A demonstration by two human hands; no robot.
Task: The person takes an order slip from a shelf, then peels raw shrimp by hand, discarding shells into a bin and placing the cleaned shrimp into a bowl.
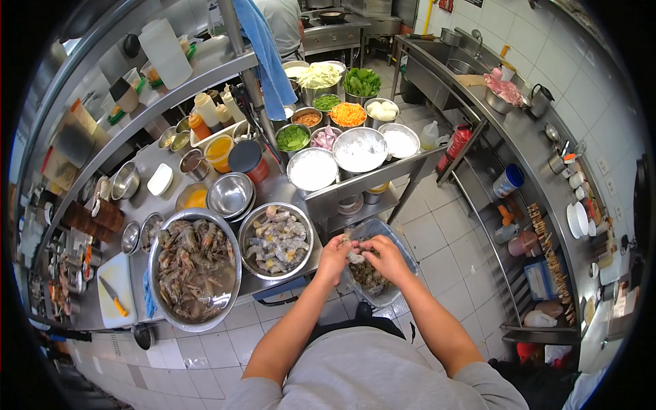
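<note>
My left hand [333,260] pinches a greyish shrimp [355,257] between thumb and fingers. Close beside it, my right hand [385,260] has its fingers closed on the same shrimp; its fingertips are partly hidden. Both hands are over a clear plastic tub [408,247] that holds dark shrimp shells and heads [370,279]. To the left, a steel bowl [311,236] on the counter contains peeled shrimp [277,240]. Beyond that is a larger steel basin [234,283] with whole, unpeeled shrimp [191,256] in murky water.
An orange-handled knife [113,297] lies on a white cutting board [130,273] at far left. Ahead, pots of shredded carrot [348,115], greens [362,82] and white powder [360,150] crowd a steel table. Another person [280,27] stands at the back. Shelving runs along the right.
</note>
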